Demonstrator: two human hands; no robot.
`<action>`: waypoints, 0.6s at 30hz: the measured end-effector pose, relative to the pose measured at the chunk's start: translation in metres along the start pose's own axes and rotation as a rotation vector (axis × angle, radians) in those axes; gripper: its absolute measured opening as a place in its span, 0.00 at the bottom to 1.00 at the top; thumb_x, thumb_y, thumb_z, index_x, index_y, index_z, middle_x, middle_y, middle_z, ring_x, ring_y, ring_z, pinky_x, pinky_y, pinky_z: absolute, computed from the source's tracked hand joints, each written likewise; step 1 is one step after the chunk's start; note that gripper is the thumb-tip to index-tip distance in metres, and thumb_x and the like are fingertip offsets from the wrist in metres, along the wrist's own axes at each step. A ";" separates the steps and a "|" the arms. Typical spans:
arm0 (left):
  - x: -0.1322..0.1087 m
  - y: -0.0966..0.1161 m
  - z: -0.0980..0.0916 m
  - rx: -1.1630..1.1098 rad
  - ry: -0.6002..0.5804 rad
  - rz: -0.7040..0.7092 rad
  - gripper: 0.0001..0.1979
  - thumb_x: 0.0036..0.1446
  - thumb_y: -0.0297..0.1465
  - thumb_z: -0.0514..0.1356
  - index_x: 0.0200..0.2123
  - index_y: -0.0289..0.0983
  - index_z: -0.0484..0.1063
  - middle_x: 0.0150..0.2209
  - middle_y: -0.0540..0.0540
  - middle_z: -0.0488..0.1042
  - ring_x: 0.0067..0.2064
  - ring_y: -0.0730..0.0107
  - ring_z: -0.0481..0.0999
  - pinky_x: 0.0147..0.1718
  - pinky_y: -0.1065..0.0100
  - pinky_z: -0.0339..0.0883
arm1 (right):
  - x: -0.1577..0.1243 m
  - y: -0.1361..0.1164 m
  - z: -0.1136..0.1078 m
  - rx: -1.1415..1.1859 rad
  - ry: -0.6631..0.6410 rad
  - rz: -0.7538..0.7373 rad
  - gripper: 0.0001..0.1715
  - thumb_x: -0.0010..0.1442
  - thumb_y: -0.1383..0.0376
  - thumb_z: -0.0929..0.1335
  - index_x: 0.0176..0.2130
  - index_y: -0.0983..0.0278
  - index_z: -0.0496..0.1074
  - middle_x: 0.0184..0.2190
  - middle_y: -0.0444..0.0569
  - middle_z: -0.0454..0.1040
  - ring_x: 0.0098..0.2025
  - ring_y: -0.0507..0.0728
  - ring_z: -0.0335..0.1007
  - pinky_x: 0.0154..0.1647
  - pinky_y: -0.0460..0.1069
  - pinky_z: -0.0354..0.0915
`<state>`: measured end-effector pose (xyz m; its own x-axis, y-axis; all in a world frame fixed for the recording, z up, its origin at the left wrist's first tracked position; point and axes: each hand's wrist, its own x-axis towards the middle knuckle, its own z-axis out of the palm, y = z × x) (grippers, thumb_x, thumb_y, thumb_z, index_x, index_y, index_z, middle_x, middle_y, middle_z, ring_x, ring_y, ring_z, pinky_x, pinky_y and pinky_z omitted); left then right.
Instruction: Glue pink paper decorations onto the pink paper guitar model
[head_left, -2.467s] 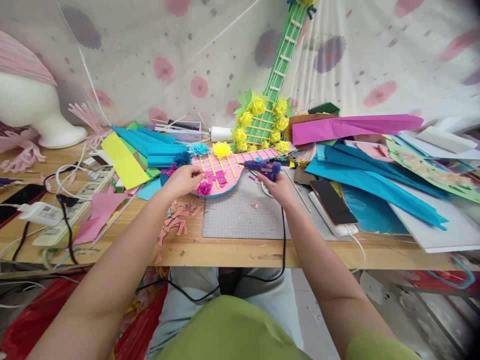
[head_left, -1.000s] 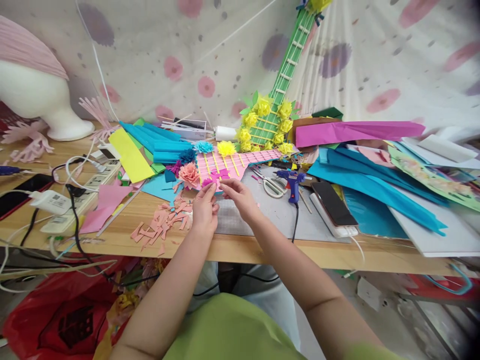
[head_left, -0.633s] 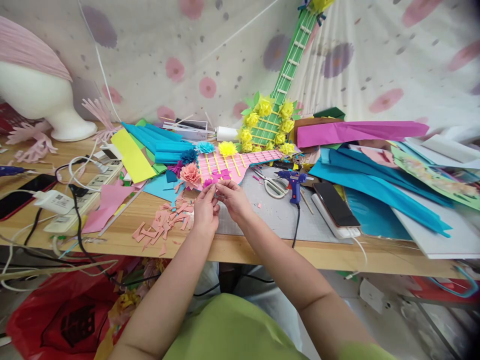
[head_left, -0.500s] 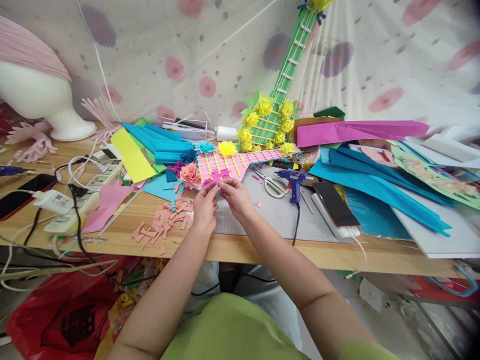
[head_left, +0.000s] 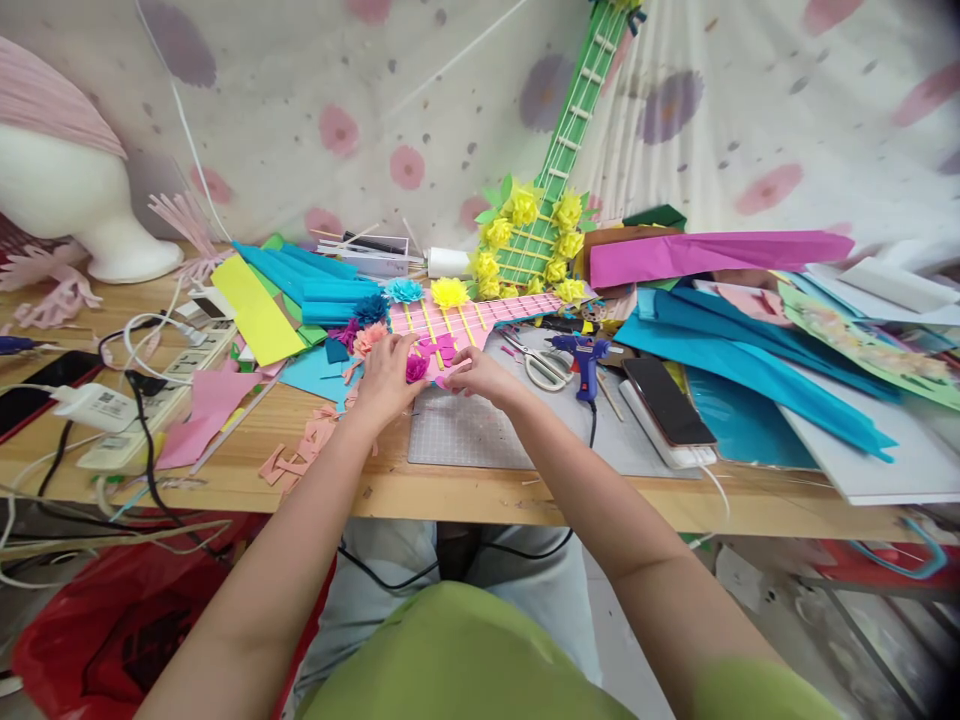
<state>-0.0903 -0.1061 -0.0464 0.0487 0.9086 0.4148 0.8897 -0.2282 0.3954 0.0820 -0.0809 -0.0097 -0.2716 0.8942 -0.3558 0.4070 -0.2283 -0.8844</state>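
My hands have parted, baring the magenta flower [head_left: 416, 368] inside the front edge of the tabletop [head_left: 465, 495]: left hand [head_left: 384, 385] loosely spread, right hand [head_left: 480, 378], grip unclear.

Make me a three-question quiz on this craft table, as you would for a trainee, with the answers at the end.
1. True or false: the blue glue gun is out of both hands.
2. Which is nearer the salmon flower at the left end of the pink guitar: the left hand or the right hand?
3. What colour are the flowers on the green guitar? a) white b) yellow c) purple

Key: 1. True. 2. The left hand. 3. b.
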 end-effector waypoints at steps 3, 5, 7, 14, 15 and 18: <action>0.007 -0.003 -0.002 -0.022 0.009 0.020 0.25 0.49 0.29 0.64 0.51 0.39 0.63 0.49 0.40 0.67 0.53 0.54 0.66 0.52 0.55 0.61 | 0.004 -0.004 0.004 -0.104 -0.025 0.018 0.21 0.46 0.74 0.71 0.34 0.61 0.57 0.17 0.37 0.67 0.23 0.50 0.65 0.22 0.43 0.56; 0.010 -0.006 -0.004 -0.041 0.017 0.033 0.23 0.49 0.28 0.63 0.50 0.39 0.64 0.48 0.40 0.68 0.53 0.55 0.66 0.52 0.56 0.61 | 0.010 -0.006 0.006 -0.167 -0.025 0.016 0.22 0.45 0.73 0.72 0.33 0.60 0.56 0.16 0.37 0.66 0.22 0.51 0.66 0.21 0.43 0.56; 0.012 -0.009 -0.006 -0.051 0.009 0.048 0.21 0.49 0.27 0.62 0.48 0.39 0.64 0.48 0.41 0.69 0.53 0.56 0.66 0.51 0.57 0.61 | 0.016 -0.007 0.009 -0.222 -0.025 0.021 0.23 0.45 0.73 0.72 0.33 0.60 0.55 0.15 0.37 0.65 0.23 0.51 0.66 0.21 0.43 0.55; 0.012 -0.011 -0.006 -0.084 -0.006 0.041 0.19 0.48 0.26 0.60 0.46 0.39 0.64 0.45 0.42 0.69 0.49 0.59 0.68 0.49 0.58 0.62 | 0.029 -0.010 0.015 -0.320 -0.029 0.021 0.22 0.42 0.73 0.71 0.31 0.60 0.56 0.15 0.37 0.64 0.23 0.52 0.67 0.19 0.42 0.52; 0.012 -0.011 -0.006 -0.087 -0.010 0.037 0.19 0.48 0.26 0.60 0.46 0.39 0.64 0.45 0.42 0.69 0.49 0.59 0.68 0.49 0.58 0.62 | 0.030 -0.011 0.015 -0.328 -0.028 0.020 0.21 0.42 0.73 0.71 0.30 0.60 0.56 0.15 0.37 0.63 0.23 0.52 0.67 0.19 0.42 0.52; 0.013 -0.012 -0.006 -0.090 -0.016 0.034 0.19 0.48 0.26 0.60 0.46 0.39 0.64 0.46 0.42 0.69 0.49 0.58 0.68 0.49 0.57 0.62 | 0.031 -0.014 0.016 -0.342 -0.029 0.025 0.19 0.42 0.73 0.71 0.27 0.61 0.56 0.15 0.38 0.62 0.22 0.52 0.66 0.18 0.43 0.52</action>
<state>-0.1035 -0.0939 -0.0409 0.0862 0.9051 0.4165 0.8433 -0.2888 0.4532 0.0542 -0.0564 -0.0130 -0.2805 0.8777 -0.3884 0.6815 -0.1028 -0.7245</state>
